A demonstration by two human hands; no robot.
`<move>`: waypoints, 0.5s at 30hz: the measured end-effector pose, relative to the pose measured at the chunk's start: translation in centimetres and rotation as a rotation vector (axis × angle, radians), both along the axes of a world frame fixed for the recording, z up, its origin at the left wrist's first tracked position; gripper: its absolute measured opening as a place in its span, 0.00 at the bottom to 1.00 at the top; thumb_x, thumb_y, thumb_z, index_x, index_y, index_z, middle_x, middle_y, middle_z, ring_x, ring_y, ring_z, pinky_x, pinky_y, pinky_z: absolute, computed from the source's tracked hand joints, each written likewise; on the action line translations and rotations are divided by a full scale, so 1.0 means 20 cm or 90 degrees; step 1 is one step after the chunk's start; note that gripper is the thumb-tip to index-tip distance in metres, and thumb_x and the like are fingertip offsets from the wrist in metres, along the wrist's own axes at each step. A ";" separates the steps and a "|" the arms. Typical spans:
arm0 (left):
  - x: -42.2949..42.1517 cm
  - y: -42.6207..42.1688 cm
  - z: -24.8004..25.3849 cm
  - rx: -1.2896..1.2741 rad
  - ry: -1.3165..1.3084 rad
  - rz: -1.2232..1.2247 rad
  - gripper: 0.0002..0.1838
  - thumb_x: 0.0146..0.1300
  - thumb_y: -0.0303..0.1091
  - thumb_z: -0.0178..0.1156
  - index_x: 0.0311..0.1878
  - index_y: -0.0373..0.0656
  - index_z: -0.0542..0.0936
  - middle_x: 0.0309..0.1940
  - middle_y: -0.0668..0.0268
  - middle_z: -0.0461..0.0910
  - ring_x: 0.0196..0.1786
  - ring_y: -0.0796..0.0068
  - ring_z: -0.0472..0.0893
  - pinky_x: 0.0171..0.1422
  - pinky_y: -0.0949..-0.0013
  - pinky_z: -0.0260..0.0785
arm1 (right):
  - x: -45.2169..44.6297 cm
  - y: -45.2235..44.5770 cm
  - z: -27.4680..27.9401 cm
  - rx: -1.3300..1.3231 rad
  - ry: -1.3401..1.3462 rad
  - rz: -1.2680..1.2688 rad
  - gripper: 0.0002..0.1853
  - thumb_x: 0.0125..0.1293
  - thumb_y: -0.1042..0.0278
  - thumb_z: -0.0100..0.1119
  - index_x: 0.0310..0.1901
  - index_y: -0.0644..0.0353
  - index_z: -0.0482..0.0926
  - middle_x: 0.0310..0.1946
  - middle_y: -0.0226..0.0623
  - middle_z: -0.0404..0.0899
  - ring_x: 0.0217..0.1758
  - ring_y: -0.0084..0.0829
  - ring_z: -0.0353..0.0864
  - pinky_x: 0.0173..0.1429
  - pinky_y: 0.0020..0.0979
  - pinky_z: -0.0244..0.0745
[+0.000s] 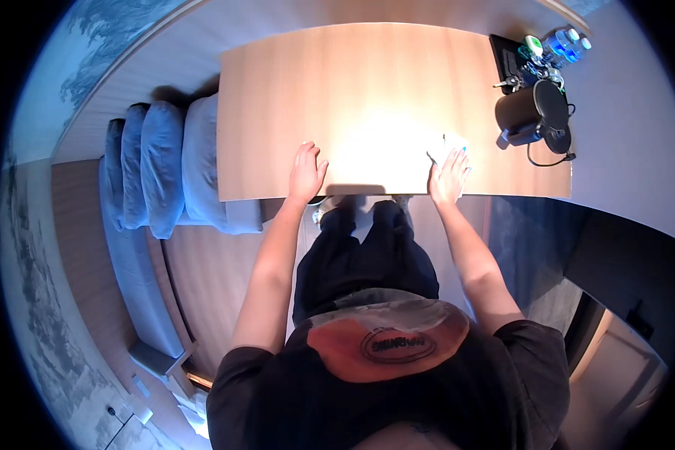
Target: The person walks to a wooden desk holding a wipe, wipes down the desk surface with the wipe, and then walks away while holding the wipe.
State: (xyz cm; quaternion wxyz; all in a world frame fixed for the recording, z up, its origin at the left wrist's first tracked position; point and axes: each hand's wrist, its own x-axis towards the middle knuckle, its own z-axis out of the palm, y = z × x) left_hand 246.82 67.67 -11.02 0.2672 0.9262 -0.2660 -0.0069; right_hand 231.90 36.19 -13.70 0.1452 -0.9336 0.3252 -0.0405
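My left hand (306,174) rests palm down on the light wooden table (277,82), close to its near edge, with its fingers out and nothing in it. My right hand (448,178) lies flat over a crumpled white cloth or tissue (454,141) on the same tabletop. Part of this white piece shows beyond the fingers; the rest is hidden under the hand. Glare over the middle of the table washes out its detail, so I cannot tell its exact kind.
At the table's right end stand a black kettle (519,115) with a cord, a dark tray (506,56) with keys and small items, and two water bottles (559,45). Several blue-grey cushions (163,165) lean beside the left end. My legs (364,262) are just below the near edge.
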 end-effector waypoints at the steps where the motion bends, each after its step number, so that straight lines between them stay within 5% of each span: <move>1: 0.01 0.07 0.00 -0.007 0.001 -0.005 0.21 0.58 0.36 0.57 0.52 0.37 0.68 0.58 0.51 0.65 0.64 0.51 0.62 0.67 0.57 0.56 | 0.03 0.09 0.01 -0.001 0.023 -0.010 0.38 0.59 0.55 0.48 0.68 0.65 0.49 0.70 0.53 0.41 0.74 0.49 0.39 0.74 0.46 0.31; 15: 0.15 0.82 -0.03 -0.082 0.030 -0.041 0.23 0.58 0.34 0.59 0.54 0.33 0.66 0.59 0.48 0.63 0.63 0.48 0.62 0.66 0.56 0.58 | 0.57 1.51 -0.01 0.068 -0.010 0.249 0.37 0.57 0.60 0.51 0.67 0.65 0.52 0.70 0.51 0.43 0.73 0.49 0.43 0.73 0.46 0.39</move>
